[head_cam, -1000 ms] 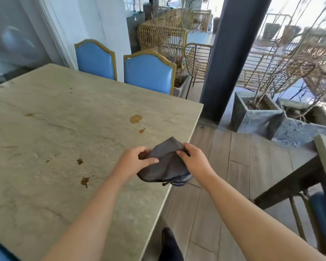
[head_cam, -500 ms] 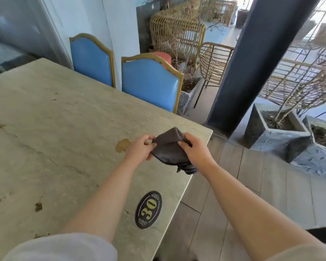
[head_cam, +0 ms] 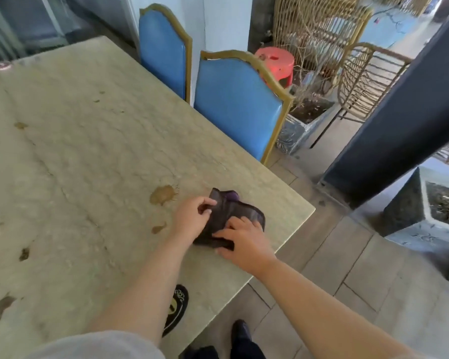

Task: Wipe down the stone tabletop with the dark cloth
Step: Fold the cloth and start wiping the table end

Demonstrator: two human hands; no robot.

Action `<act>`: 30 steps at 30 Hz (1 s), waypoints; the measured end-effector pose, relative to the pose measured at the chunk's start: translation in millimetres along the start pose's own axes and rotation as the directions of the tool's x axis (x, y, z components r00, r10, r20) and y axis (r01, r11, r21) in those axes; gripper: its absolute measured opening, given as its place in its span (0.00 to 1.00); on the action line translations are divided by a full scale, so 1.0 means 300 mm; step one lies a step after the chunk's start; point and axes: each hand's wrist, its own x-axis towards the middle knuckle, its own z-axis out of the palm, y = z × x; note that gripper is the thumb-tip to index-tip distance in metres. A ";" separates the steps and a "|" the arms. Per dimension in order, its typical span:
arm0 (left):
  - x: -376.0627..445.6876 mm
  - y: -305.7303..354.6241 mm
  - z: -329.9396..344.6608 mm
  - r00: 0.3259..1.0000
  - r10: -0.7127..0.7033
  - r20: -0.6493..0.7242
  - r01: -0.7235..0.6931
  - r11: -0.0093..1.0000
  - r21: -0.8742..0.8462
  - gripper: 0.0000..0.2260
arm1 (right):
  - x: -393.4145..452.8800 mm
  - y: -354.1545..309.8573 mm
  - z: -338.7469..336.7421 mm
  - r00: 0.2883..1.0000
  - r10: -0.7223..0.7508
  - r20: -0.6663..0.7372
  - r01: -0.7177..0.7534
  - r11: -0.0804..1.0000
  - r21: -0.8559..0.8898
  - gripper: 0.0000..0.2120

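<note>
The dark cloth [head_cam: 231, 209] lies folded on the pale stone tabletop [head_cam: 94, 156] near its right corner. My left hand [head_cam: 192, 216] pinches the cloth's left edge. My right hand [head_cam: 244, 239] presses flat on the cloth's near side, covering part of it. A large brown stain [head_cam: 162, 194] sits just left of the cloth, with a smaller one [head_cam: 158, 228] below it and several more spots toward the left edge.
Two blue chairs [head_cam: 237, 104] stand along the table's far side. A round black number sticker [head_cam: 178, 304] sits near the front edge, partly under my left arm. A dark pillar [head_cam: 399, 120], stone planters [head_cam: 410, 218], a red stool [head_cam: 276, 63] and wicker chairs stand on the tiled floor.
The cloth was held in the air between both hands; now it rests on the tabletop with my right hand pressed on it. The view has tilted down and moved closer to the table.
</note>
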 end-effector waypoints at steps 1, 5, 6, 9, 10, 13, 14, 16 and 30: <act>-0.013 -0.014 -0.001 0.999 0.018 -0.030 -0.017 0.999 0.027 0.11 | 0.003 -0.001 0.001 0.999 -0.025 -0.024 0.024 0.998 -0.054 0.17; -0.067 -0.084 -0.031 0.956 0.189 -0.225 -0.165 0.979 0.123 0.10 | 0.055 0.020 0.021 0.990 -0.120 -0.073 0.105 0.977 -0.185 0.22; -0.081 -0.105 -0.040 0.944 0.195 -0.265 -0.162 0.977 0.142 0.10 | 0.067 0.033 0.034 0.989 -0.144 -0.013 0.137 0.963 -0.232 0.25; -0.121 -0.170 -0.061 0.909 0.175 -0.378 -0.122 0.979 0.161 0.10 | 0.099 0.074 0.075 0.987 -0.121 0.106 0.147 0.946 -0.290 0.30; -0.137 -0.191 -0.069 0.897 0.174 -0.407 -0.113 0.979 0.170 0.10 | 0.120 0.078 0.079 0.992 -0.078 0.099 0.103 0.954 -0.282 0.30; -0.176 -0.268 -0.097 0.855 0.148 -0.497 -0.052 0.978 0.203 0.11 | 0.204 0.043 0.093 0.992 0.114 0.061 -0.096 0.964 -0.247 0.30; -0.187 -0.291 -0.106 0.844 0.142 -0.517 -0.027 0.974 0.224 0.11 | 0.218 0.011 0.102 0.988 0.143 0.064 -0.124 0.963 -0.237 0.30; -0.211 -0.334 -0.129 0.836 0.091 -0.542 0.050 0.969 0.241 0.13 | 0.200 -0.081 0.144 0.995 0.048 0.086 -0.026 0.970 -0.243 0.29; -0.250 -0.462 -0.223 0.867 -0.199 -0.457 0.411 0.805 0.428 0.25 | 0.504 -0.210 0.165 0.985 0.173 0.028 -0.164 0.965 -0.204 0.27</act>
